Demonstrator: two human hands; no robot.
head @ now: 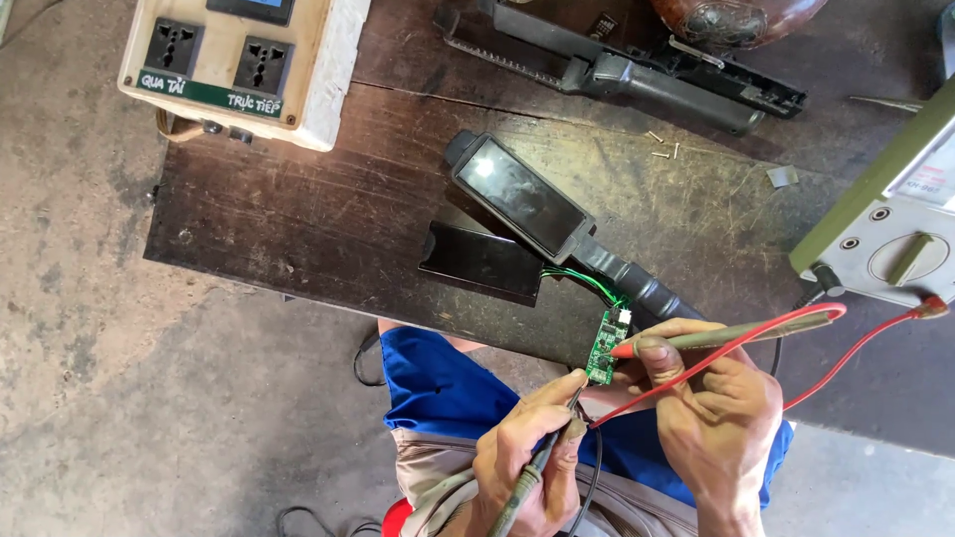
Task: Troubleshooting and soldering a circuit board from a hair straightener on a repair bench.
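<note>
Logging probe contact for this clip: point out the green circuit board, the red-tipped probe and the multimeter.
green circuit board (pixel 601 347), head view, middle of the board face.
red-tipped probe (pixel 736 335), head view, mid shaft beyond the right hand's fingers.
multimeter (pixel 910 257), head view, on its dial knob.

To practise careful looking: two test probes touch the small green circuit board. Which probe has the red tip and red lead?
The red-tipped probe in the right hand, coming across from the right. The other probe, in the left hand, is dark-tipped and rises from below.

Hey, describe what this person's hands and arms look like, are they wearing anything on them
Both the left hand and the right hand are bare: no gloves, rings or watch show. The wrists and what little shows of the forearms are uncovered, no sleeves in view. Fingers look smudged with grime.
</note>
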